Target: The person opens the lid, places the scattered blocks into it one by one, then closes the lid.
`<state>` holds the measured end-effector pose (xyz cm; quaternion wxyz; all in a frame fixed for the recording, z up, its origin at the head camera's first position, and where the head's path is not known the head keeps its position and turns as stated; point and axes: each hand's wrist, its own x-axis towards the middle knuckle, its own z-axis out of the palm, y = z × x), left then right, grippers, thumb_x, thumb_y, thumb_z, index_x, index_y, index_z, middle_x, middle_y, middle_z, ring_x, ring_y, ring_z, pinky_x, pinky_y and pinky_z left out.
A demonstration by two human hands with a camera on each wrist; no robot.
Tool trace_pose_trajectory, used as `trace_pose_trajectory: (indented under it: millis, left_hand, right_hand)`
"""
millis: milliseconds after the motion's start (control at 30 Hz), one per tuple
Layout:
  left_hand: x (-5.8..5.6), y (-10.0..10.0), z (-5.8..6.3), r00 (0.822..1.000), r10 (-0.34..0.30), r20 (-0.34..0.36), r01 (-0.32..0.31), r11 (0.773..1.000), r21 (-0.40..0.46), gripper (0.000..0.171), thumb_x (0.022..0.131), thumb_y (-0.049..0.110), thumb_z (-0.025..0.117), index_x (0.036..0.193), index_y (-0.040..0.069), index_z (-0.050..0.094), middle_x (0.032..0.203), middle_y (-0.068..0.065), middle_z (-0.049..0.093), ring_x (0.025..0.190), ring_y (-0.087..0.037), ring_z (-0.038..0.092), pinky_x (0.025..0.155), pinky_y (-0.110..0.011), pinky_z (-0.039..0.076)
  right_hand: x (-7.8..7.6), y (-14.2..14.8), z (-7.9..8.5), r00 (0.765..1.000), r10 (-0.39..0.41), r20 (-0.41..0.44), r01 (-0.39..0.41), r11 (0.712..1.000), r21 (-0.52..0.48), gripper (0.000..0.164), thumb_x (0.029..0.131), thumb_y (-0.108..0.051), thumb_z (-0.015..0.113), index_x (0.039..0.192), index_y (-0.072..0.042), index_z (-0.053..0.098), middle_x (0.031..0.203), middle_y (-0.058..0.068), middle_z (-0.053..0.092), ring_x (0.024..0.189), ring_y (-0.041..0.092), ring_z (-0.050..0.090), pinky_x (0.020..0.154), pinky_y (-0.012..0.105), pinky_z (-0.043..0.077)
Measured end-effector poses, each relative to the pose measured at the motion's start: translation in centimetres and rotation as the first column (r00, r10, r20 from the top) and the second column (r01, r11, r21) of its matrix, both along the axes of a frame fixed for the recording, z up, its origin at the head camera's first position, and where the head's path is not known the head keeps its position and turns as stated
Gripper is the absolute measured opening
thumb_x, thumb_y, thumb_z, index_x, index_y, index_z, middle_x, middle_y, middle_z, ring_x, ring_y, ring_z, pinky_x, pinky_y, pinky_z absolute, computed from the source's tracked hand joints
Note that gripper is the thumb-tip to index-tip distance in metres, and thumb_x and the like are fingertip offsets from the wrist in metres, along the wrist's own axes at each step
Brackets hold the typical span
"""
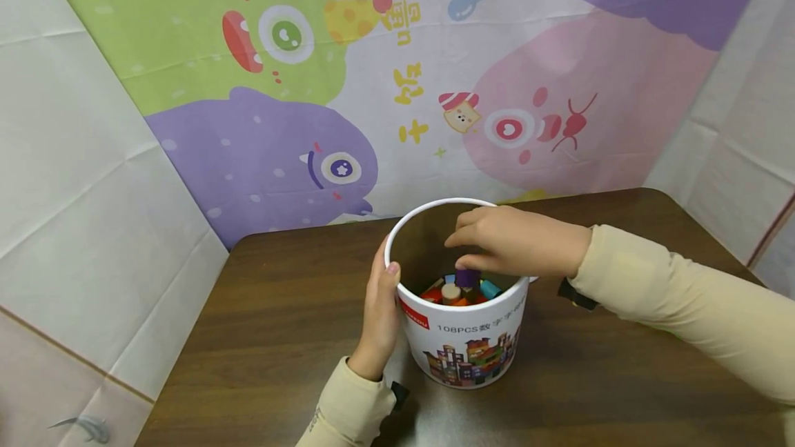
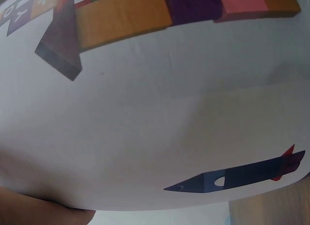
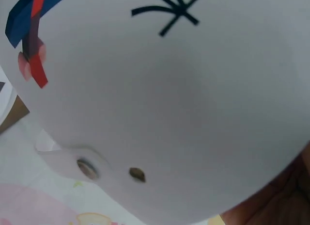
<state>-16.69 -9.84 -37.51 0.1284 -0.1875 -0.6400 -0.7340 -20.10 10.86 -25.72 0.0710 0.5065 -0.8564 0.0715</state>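
A white bucket [image 1: 462, 336] with a printed picture of a block castle stands on the brown table. My left hand [image 1: 380, 302] holds the bucket's left side, its thumb by the rim and its other fingers round the outer wall. Over the bucket's opening hangs my right hand [image 1: 518, 236], palm down, fingers pointing left, with a gap between index finger and thumb. Just below that thumb is a purple block [image 1: 468, 277]; whether they touch I cannot tell. Inside lie several coloured blocks, among them a pale round one [image 1: 450, 292] and a teal one [image 1: 490, 289]. Both wrist views show mostly the bucket's printed wall.
The brown wooden table [image 1: 286, 336] extends to both sides of the bucket. Behind it hangs a cloth [image 1: 422, 171] with cartoon monsters. A fastener [image 3: 87, 169] joins a white tab to the bucket's outer wall.
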Motion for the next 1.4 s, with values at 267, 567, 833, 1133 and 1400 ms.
trace_pose_trajectory:
  millis: [267,567,833,1133,1400]
  left_hand:
    - [0.1,0.1,-0.1,1.000,0.009,0.003,-0.009,1.000,0.005,0.052,0.092,0.028,0.035,0.142,0.017,0.032,0.143,-0.009,0.035,0.128,-0.035,0.033,0.103,-0.060,0.022]
    - [0.1,0.1,-0.1,1.000,0.000,-0.009,0.000,1.000,0.012,0.051,0.092,0.027,0.034,0.142,0.017,0.032,0.142,-0.010,0.035,0.127,-0.036,0.032,0.103,-0.061,0.022]
    - [-0.2,0.2,-0.1,1.000,0.005,-0.020,-0.005,1.000,0.002,0.051,0.092,0.027,0.034,0.142,0.017,0.032,0.142,-0.010,0.036,0.128,-0.038,0.032,0.103,-0.060,0.022]
    - [-0.1,0.2,0.0,1.000,-0.004,-0.022,0.004,1.000,0.009,0.051,0.092,0.027,0.035,0.142,0.017,0.032,0.142,-0.012,0.035,0.127,-0.040,0.032,0.102,-0.062,0.022]
    - [-0.1,0.1,-0.1,1.000,0.001,-0.020,-0.001,1.000,0.009,0.051,0.092,0.026,0.034,0.142,0.016,0.032,0.142,-0.013,0.036,0.127,-0.039,0.032,0.102,-0.061,0.022]
  right_hand:
    - [-0.1,1.0,-0.4,1.000,-0.013,-0.009,0.013,0.999,-0.035,0.029,0.085,-0.032,0.062,0.107,-0.012,0.067,0.091,-0.006,0.062,0.087,0.009,0.057,0.079,0.028,0.049]
    - [0.0,4.2,0.0,0.995,-0.104,-0.008,0.100,0.974,-0.203,0.025,0.084,-0.029,0.064,0.107,-0.019,0.067,0.098,-0.012,0.062,0.087,0.004,0.056,0.077,0.026,0.048]
    - [0.6,8.5,-0.3,0.964,-0.259,0.053,0.262,0.906,-0.332,0.030,0.078,-0.021,0.071,0.107,-0.026,0.066,0.097,-0.018,0.061,0.083,-0.001,0.055,0.070,0.022,0.049]
    - [-1.4,13.9,-4.9,0.843,-0.505,0.187,0.537,0.811,-0.230,0.035,0.079,-0.033,0.069,0.110,-0.017,0.066,0.100,-0.003,0.065,0.085,0.013,0.059,0.076,0.037,0.052]
    - [-3.8,18.7,-10.9,0.771,-0.524,0.363,0.600,0.789,-0.136,0.041,0.083,-0.030,0.065,0.115,-0.004,0.062,0.103,0.011,0.064,0.087,0.022,0.060,0.074,0.040,0.052]
